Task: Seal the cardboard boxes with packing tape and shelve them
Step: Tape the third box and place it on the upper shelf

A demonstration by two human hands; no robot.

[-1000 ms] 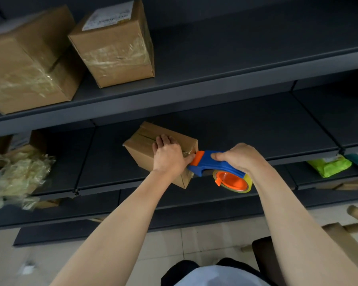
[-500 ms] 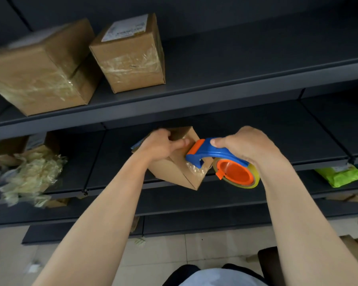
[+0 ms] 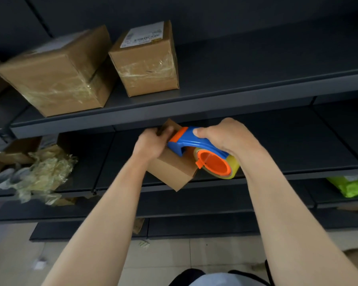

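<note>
Here, 2 bare forearms reach away from the viewer toward dark grey metal shelving (image 3: 256, 96). The left hand (image 3: 149, 146) grips a small cardboard box (image 3: 172, 172), with its fingers (image 3: 161, 134) curled over the box's far top edge. The box is held in the air, tilted with 1 corner pointing down. It sits in front of the middle shelf and just below the front lip of the upper shelf.

The right hand (image 3: 227, 137) is wrapped tightly around the blue handle of a tape dispenser (image 3: 184, 144), with the thumb lying along the handle's near side. The dispenser's orange nose touches the top of the box, right beside the left hand. Its roll of clear packing tape (image 3: 234, 169), on an orange hub, hangs at the box's right side.

On the upper shelf, far left, stand 2 more cardboard boxes wrapped in shiny clear tape. One is a large taped box (image 3: 56, 79). Just to its right is a smaller labelled box (image 3: 147, 65) with a white label on top.

On the middle shelf at far left lies a heap of crumpled clear plastic (image 3: 43, 174). A bright green packet (image 3: 351, 185) rests on a lower shelf at the right edge. Pale floor tiles (image 3: 170, 263) show below, nearest the viewer.
</note>
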